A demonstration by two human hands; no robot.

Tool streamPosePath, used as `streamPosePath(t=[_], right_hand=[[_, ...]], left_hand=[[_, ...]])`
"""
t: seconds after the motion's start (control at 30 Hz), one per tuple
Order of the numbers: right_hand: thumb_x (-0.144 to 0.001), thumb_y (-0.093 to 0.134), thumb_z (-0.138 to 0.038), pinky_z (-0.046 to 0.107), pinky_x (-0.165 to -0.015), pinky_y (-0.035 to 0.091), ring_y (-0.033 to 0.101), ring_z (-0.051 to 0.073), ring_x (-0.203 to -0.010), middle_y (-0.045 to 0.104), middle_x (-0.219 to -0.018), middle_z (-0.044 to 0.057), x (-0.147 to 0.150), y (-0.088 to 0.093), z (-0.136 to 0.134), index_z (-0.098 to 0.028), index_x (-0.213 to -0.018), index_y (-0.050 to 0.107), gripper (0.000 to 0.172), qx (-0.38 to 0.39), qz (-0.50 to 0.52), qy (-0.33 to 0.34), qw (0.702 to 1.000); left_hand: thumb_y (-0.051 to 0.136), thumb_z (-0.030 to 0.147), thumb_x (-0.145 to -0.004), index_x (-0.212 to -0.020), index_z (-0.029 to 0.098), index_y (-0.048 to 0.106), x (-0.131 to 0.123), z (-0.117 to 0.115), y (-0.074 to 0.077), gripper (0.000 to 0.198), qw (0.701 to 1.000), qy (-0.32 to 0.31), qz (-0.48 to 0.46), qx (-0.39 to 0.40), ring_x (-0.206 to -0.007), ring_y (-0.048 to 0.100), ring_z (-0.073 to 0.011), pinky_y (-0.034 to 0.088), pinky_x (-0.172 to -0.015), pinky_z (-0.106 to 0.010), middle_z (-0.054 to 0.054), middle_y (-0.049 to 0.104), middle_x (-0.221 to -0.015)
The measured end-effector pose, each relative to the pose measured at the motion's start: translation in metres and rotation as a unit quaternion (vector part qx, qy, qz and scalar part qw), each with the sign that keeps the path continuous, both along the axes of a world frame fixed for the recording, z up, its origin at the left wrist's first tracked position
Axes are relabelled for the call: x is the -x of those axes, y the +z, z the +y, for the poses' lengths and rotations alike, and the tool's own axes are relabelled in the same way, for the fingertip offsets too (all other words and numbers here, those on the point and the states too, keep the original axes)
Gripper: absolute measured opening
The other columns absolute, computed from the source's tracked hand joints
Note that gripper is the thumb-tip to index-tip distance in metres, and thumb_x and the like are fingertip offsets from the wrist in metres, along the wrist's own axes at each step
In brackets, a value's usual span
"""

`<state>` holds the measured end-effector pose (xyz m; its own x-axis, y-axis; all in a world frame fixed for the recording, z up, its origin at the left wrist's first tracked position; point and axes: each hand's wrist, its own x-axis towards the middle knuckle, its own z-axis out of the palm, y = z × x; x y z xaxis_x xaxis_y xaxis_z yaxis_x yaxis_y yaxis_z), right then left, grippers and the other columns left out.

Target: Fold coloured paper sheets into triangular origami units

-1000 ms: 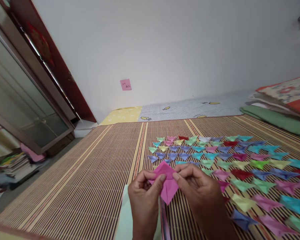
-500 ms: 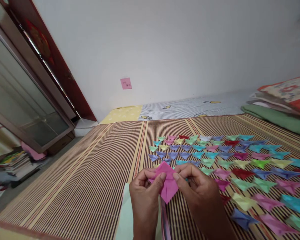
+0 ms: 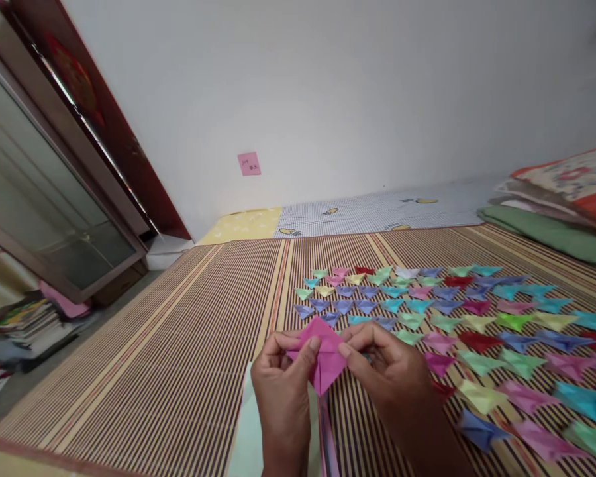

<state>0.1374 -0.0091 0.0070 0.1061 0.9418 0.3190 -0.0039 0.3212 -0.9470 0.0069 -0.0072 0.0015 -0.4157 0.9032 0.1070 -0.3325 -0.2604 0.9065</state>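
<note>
A pink folded paper piece is held up over the striped mat between both hands. My left hand pinches its left side with thumb and fingers closed. My right hand pinches its right side the same way. Rows of several small folded paper shapes in blue, green, pink, yellow and red lie on the mat just beyond and to the right of my hands.
A pale green sheet and a stack of paper strips lie under my wrists. Folded bedding sits at the right. A glass-door cabinet and piled books stand left. A pink note sticks on the wall.
Both hands with the pink paper have shifted slightly left and up; the paper's lower tip looks a little shorter. The grips are unchanged.
</note>
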Motion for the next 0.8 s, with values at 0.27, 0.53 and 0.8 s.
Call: streamPosePath(t=[0.27, 0.53, 0.8], right_hand=[[-0.09, 0.066, -0.042, 0.03, -0.068, 0.05, 0.063, 0.019, -0.072, 0.071, -0.08, 0.003, -0.011, 0.002, 0.005, -0.021, -0.081, 0.065, 0.023, 0.046, 0.036, 0.005, 0.998], [-0.1, 0.05, -0.045, 0.029, -0.056, 0.027, 0.034, 0.015, -0.059, 0.035, -0.061, -0.005, -0.005, 0.002, 0.002, -0.022, -0.067, 0.048, 0.04, 0.049, -0.083, 0.07, 0.993], [-0.099, 0.053, -0.04, 0.027, -0.057, 0.029, 0.039, 0.014, -0.059, 0.042, -0.061, -0.005, -0.002, 0.004, 0.0, -0.021, -0.068, 0.054, 0.036, 0.008, -0.107, 0.035, 0.994]], left_hand=[[0.091, 0.022, -0.069, -0.069, 0.017, 0.064, 0.006, -0.002, 0.002, 0.028, 0.997, 0.046, 0.045, -0.035, -0.083, 0.073, -0.0175, 0.062, -0.071, -0.025, -0.003, 0.072, -0.085], [0.09, 0.022, -0.072, -0.069, 0.017, 0.066, 0.001, -0.005, 0.005, 0.024, 0.994, 0.038, 0.096, -0.045, -0.081, 0.071, -0.0159, 0.06, -0.069, -0.022, -0.003, 0.071, -0.084], [0.09, 0.025, -0.072, -0.077, 0.017, 0.06, 0.003, -0.003, 0.003, 0.032, 0.999, -0.021, 0.029, 0.006, -0.063, 0.063, -0.0085, 0.053, -0.058, -0.016, 0.003, 0.066, -0.073]])
